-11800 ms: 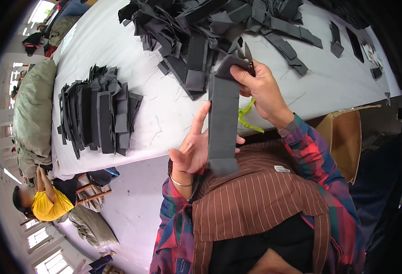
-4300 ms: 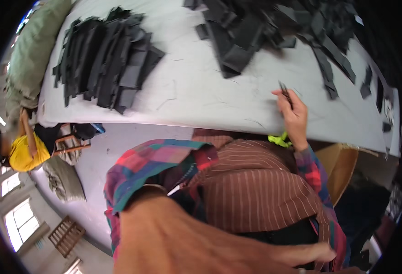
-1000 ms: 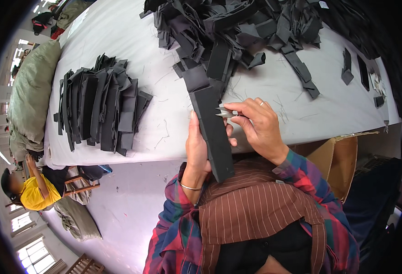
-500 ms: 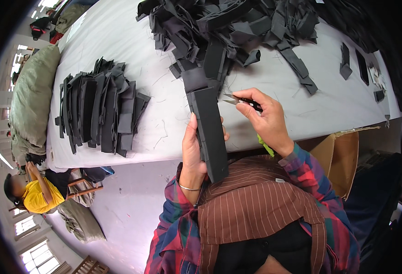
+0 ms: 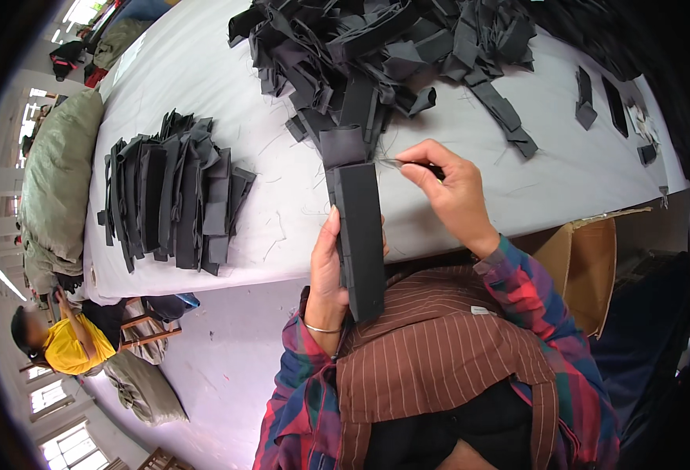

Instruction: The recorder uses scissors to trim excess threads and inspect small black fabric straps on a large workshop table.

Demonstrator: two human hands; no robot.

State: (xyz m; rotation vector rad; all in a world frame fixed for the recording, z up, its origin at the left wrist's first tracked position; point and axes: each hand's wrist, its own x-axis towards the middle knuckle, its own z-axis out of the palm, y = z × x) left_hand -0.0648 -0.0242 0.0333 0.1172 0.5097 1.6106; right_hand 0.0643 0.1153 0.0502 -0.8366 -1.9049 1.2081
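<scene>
My left hand (image 5: 327,270) is closed around a dark grey fabric strip (image 5: 362,243), thumb on its near face and fingers mostly hidden behind. The strip hangs past the table's front edge toward my apron; its far end meets other grey pieces of the heap (image 5: 376,47). To the right of the strip, my right hand (image 5: 461,200) is closed on small black thread snips (image 5: 437,171). Their thin tips point left, close to the strip's upper right edge, and look pressed together. Loose dark threads lie around the tips.
A neat row of stacked grey strips (image 5: 165,196) lies on the white-covered table (image 5: 270,184) at left. A flat black slab (image 5: 615,108) lies at far right. Beneath the right edge stands a cardboard box (image 5: 592,274). Past a green sack (image 5: 61,180), a person in yellow (image 5: 83,345) sits.
The snips' blades, spread apart before, now look closed, and the right hand has turned slightly. The strip has swung a little to the left in my left hand. The whole view has shifted slightly.
</scene>
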